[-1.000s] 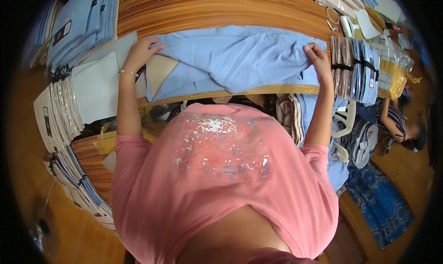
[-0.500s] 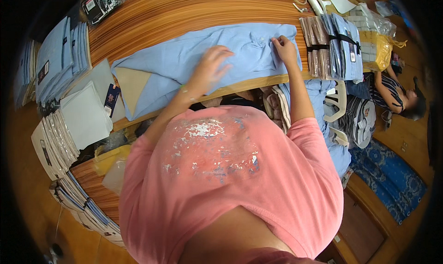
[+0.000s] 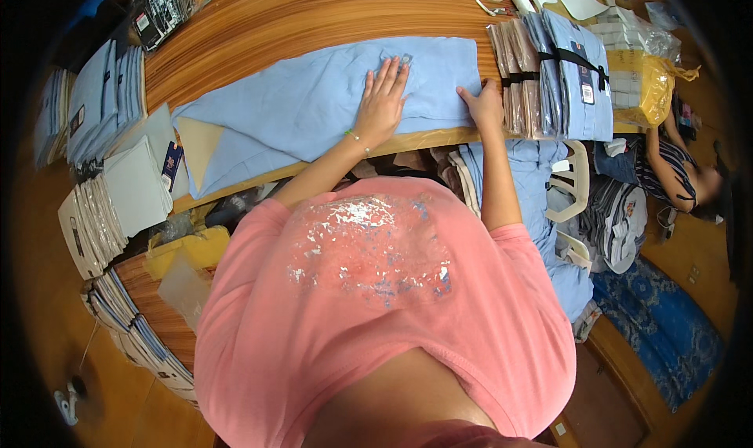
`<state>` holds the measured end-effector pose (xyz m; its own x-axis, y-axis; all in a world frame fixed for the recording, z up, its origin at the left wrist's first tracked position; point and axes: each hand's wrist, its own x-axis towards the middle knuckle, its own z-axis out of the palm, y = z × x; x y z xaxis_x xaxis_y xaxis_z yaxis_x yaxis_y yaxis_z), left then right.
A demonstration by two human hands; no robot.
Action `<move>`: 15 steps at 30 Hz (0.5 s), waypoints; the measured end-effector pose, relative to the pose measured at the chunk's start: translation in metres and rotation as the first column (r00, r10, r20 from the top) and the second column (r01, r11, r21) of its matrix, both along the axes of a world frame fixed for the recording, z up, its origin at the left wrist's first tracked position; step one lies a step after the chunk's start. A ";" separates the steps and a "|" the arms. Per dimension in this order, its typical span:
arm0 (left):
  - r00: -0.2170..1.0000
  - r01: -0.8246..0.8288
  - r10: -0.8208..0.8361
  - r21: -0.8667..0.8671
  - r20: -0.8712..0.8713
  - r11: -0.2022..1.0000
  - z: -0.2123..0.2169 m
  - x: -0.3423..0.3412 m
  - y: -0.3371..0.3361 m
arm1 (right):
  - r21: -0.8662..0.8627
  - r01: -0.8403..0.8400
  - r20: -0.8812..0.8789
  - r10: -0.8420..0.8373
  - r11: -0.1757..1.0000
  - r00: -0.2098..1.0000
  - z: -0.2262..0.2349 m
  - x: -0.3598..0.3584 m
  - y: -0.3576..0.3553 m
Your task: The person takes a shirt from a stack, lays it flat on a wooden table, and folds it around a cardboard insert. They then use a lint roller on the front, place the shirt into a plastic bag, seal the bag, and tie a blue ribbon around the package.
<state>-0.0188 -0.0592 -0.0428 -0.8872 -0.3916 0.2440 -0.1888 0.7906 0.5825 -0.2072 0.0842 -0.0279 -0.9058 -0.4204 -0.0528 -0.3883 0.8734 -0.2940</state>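
A light blue shirt (image 3: 314,95) lies folded lengthwise across the wooden table, tapering toward the left. A beige sheet (image 3: 200,144) shows at its left end, partly covered by the cloth. My left hand (image 3: 382,103) rests flat on the shirt, fingers spread, near a small dark detail at their tips. At the shirt's right edge is my right hand (image 3: 484,107), its thumb apart from the fingers and touching or nearly touching the cloth. Nothing seems gripped in it.
Packed shirts bound with black bands (image 3: 576,72) stand close on the right. More folded blue shirts (image 3: 98,107), white sheets (image 3: 137,181) and a dark tag (image 3: 172,164) are at left. A white plastic chair (image 3: 576,181) and another person (image 3: 671,162) are beyond the right side.
My left hand has moved up and right and come down flat on the shirt. My right hand has shifted down to its edge. The right end of the cloth now lies straighter.
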 end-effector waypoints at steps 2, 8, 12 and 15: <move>0.987 0.078 -0.058 -0.127 0.153 0.989 0.001 0.003 0.001 | -0.018 -0.082 0.270 0.083 0.997 0.959 -0.008 -0.017 0.002; 0.992 0.097 -0.052 0.443 -0.112 0.891 0.050 0.020 -0.005 | -0.617 -0.036 0.528 0.447 0.786 0.722 0.007 -0.021 0.008; 0.961 0.102 0.276 0.961 -0.028 -0.257 0.027 0.031 -0.019 | -0.626 -0.440 0.497 0.764 0.644 0.411 0.101 0.033 -0.033; 0.918 0.067 0.396 0.967 0.038 -0.247 0.021 0.028 -0.018 | -0.668 -0.176 0.677 0.689 0.723 0.258 0.115 0.048 -0.039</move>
